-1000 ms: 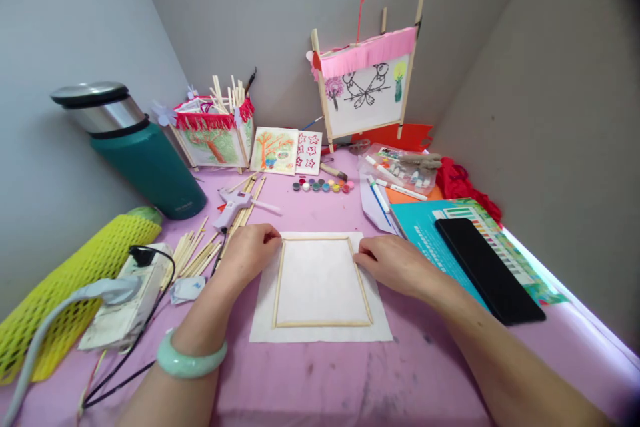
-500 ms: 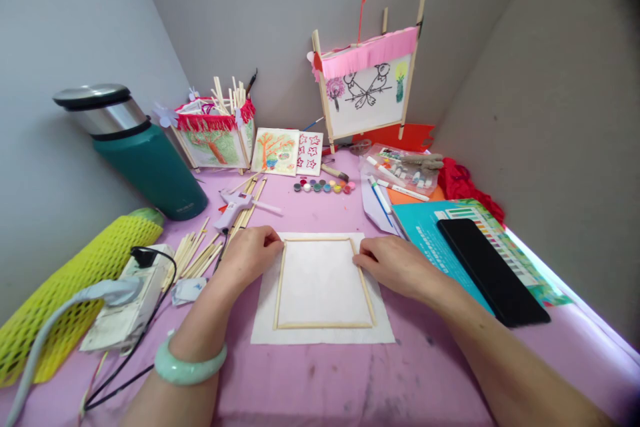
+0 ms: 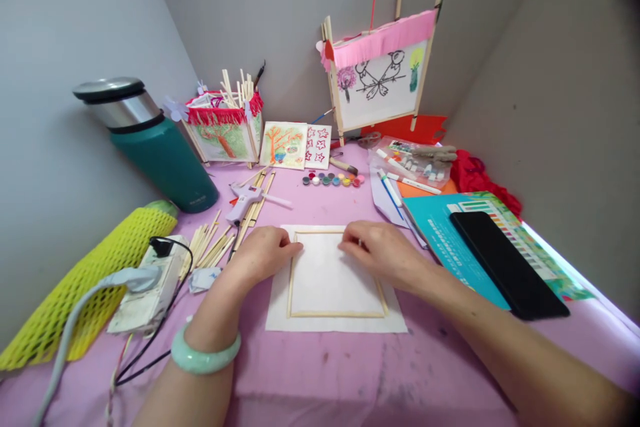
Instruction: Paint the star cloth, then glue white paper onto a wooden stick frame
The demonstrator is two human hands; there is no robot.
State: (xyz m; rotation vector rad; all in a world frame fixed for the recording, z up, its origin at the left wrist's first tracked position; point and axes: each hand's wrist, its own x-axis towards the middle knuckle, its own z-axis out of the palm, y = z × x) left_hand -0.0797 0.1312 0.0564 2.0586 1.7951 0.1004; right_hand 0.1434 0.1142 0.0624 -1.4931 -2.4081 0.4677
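In the head view, a four-sided stick frame is seen lying flat on a white sheet, a paper margin left showing along its near edge. At the upper left corner, the left hand is half curled, its thumb laid out towards the side stick; whether that stick is pinched cannot be told. Over the upper right, the right hand is loosely bent, fingertips drawn near the thumb, any grip hidden. Both sides are flanked, apparently for steadiness. A glue gun is parked beyond the left hand, presumably for easy reach.
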